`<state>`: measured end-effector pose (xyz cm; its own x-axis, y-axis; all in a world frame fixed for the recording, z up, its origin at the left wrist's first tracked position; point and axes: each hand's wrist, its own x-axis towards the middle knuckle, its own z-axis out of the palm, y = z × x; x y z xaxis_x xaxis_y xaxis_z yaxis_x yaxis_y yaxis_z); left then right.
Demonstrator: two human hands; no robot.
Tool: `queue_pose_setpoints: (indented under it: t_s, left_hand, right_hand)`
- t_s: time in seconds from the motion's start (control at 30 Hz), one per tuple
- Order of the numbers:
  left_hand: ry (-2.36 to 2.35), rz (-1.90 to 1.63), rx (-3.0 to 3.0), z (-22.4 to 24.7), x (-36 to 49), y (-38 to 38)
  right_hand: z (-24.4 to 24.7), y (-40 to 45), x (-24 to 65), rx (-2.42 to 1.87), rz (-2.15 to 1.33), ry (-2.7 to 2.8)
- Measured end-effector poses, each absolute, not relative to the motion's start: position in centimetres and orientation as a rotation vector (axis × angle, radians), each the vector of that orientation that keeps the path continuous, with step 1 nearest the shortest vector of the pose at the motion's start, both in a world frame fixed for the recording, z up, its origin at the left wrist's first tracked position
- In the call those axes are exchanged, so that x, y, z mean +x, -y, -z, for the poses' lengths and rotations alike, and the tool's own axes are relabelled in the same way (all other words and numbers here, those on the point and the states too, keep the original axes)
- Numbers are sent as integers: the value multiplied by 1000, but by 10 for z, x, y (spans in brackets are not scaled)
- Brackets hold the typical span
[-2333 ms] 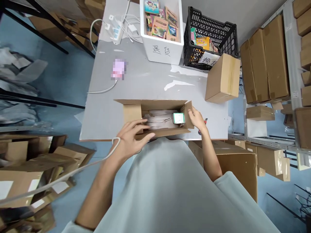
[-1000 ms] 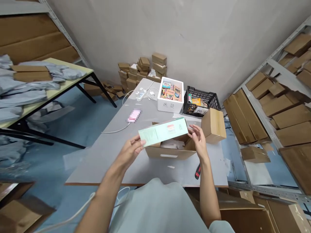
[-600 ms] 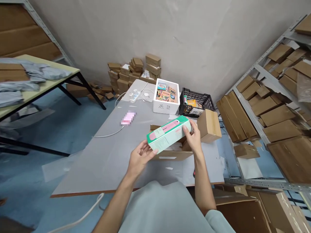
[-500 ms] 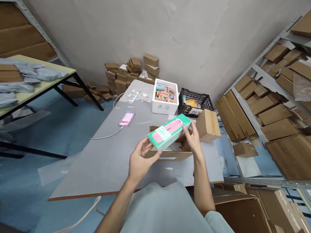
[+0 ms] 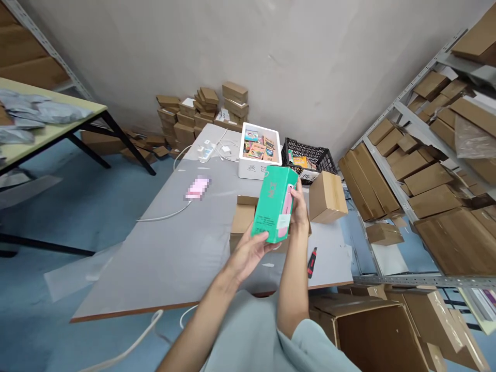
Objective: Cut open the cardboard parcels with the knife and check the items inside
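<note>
A green box (image 5: 273,201) with a pink picture on its right face is held up, tilted, above an open cardboard box (image 5: 242,219). My left hand (image 5: 250,253) grips its lower end, thumb on the green face. Wrapped round its right side is my right hand (image 5: 298,206). The green box hides much of the cardboard box. On the table to the right lies a red and black cutter (image 5: 312,262).
Behind are a white bin (image 5: 259,168) and a black crate (image 5: 310,155), both holding small packets. A closed carton (image 5: 328,197) stands at right. A blurred pink phone-like object (image 5: 197,188) and cables lie left. Shelves (image 5: 422,124) of cartons rise at right.
The green box has been turned from lying across to more upright, showing a broad green face. Both hands have shifted with it. The cutter has come into clear view.
</note>
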<state>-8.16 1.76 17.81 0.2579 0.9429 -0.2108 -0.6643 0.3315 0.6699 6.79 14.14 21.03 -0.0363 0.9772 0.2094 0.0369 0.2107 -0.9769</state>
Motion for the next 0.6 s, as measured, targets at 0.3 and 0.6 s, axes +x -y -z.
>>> queue_pose_setpoints:
  t_s: [0.3,0.6]
  left_hand:
    - [-1009,-1581,710,-167,-76,-16]
    - [-1227,-1684,1076,-153,-81,3]
  right_hand:
    - [-210,-113,49,-827,-1075,1074]
    - [-229,-87,18,-955,-648,1146]
